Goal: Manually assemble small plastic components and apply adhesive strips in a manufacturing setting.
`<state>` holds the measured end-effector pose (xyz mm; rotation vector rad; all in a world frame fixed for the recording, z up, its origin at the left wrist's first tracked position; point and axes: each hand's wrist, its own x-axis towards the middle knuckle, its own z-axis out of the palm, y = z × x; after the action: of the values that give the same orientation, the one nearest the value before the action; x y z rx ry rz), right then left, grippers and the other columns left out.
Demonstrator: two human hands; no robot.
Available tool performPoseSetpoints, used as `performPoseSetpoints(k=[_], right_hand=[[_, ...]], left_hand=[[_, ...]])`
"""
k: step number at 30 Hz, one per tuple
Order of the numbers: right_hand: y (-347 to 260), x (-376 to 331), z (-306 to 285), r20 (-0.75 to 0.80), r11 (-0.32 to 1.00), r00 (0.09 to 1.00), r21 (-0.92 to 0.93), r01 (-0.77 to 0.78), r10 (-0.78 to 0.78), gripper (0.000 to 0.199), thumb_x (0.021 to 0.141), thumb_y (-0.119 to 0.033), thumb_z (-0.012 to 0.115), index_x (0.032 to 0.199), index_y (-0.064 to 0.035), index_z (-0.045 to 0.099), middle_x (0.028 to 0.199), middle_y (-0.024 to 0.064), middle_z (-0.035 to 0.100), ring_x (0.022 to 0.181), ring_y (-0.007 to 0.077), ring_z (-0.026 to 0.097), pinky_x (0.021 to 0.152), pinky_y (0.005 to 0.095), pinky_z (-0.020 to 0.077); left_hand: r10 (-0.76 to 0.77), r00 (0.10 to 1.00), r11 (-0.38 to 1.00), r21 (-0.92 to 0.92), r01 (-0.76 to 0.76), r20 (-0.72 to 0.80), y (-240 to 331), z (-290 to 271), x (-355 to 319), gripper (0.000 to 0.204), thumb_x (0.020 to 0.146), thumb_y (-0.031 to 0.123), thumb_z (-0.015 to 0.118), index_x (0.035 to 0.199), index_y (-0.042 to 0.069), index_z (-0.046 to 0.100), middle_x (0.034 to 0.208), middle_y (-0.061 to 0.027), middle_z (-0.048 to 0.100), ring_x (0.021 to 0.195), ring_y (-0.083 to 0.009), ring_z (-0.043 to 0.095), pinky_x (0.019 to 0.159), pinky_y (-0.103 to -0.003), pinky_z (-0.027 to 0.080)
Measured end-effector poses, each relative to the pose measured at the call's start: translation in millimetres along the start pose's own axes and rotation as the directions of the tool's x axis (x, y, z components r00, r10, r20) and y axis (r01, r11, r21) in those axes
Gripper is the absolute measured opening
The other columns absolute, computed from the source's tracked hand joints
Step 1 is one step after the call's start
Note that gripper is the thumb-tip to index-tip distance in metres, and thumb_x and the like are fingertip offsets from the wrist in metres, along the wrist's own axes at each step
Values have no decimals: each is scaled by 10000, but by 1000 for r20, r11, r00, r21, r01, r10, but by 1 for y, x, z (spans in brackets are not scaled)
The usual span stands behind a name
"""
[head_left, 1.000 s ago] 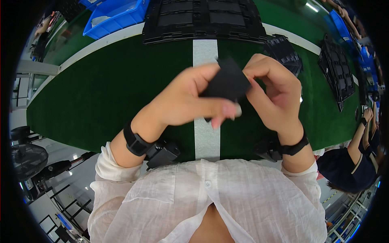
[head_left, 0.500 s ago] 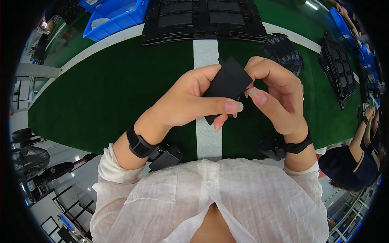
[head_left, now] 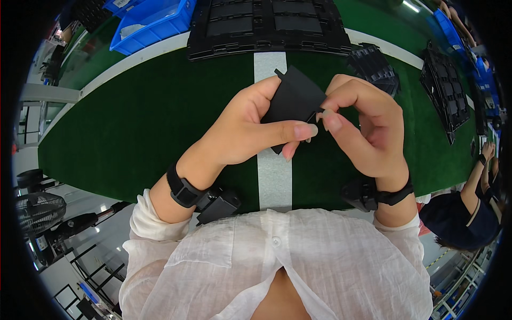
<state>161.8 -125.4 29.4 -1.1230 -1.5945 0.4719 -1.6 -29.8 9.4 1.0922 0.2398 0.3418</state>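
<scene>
Black flat piece (head_left: 296,97) sits above the green table (head_left: 133,120), clamped by the left hand (head_left: 240,125). The right hand (head_left: 376,120) has thumb and forefinger close together at its right corner; whether they pinch it, I cannot tell. Edge work seems in hand, calling next for steady support and a light touch. It looks matt, tilted, roughly rectangular, tabbed at its upper-left corner.

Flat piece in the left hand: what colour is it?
The flat piece is matte black; it shows best in the head view.
</scene>
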Motion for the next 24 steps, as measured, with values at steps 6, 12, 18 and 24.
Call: performPoseSetpoints(k=[6,12,18,24], right_hand=[[2,-4,6,61,927,970,285,-243,235,131,716,-4,674,686,-16,547,647,6,530,567,77,477,521,212,373],[8,1,3,121,903,981,386,-189,154,136,690,-3,716,653,-39,590,649,-4,531,609,73,480,552,211,353],[19,0,9,163,863,985,490,-126,51,134,672,-25,741,665,-50,610,645,2,526,612,94,483,573,235,356],[14,-2,12,153,869,987,480,-122,55,148,676,-43,743,670,-56,596,648,0,525,613,92,482,561,228,351]], left_hand=[[1,998,999,53,-5,66,-2,-1,-1,256,763,-7,655,992,2,542,765,-55,603,545,-100,554,505,-218,441],[-12,983,999,50,3,183,-2,-5,-3,263,760,-6,663,978,-2,516,751,-61,598,540,-108,569,496,-216,443],[-74,961,997,14,73,267,6,-6,-8,245,765,-6,663,945,0,498,736,-70,595,541,-120,582,490,-219,445],[-124,961,992,31,120,248,7,-6,-9,249,767,13,655,968,-2,508,718,-68,592,527,-121,578,477,-214,426]])
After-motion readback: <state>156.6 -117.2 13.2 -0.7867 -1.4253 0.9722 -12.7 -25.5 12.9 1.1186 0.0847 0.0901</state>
